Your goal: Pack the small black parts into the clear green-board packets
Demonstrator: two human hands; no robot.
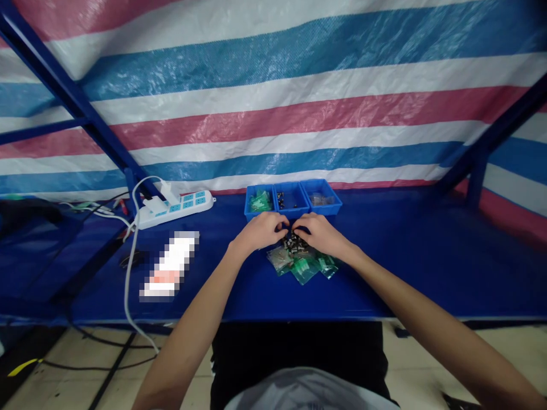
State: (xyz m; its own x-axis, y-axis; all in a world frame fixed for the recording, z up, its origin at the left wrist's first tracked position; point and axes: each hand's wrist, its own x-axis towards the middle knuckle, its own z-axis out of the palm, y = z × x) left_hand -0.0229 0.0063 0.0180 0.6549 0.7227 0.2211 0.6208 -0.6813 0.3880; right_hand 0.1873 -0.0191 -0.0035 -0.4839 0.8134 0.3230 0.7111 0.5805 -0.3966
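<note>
Two hands meet over a small heap of dark parts (294,244) on the blue tabletop (427,262). Left hand (260,230) and right hand (319,233) both curl their fingers inward at the heap; whether either pinches a part cannot be told. Clear bags of green pieces (304,267) lie just in front of the heap. Three blue bins (293,199) stand close behind it, side by side. Farther left rests a white power strip (177,208).

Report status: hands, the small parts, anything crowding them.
Left hand and right hand both on pile of small dark parts. Clear bags lie just below it. Three blue bins directly behind.
</note>
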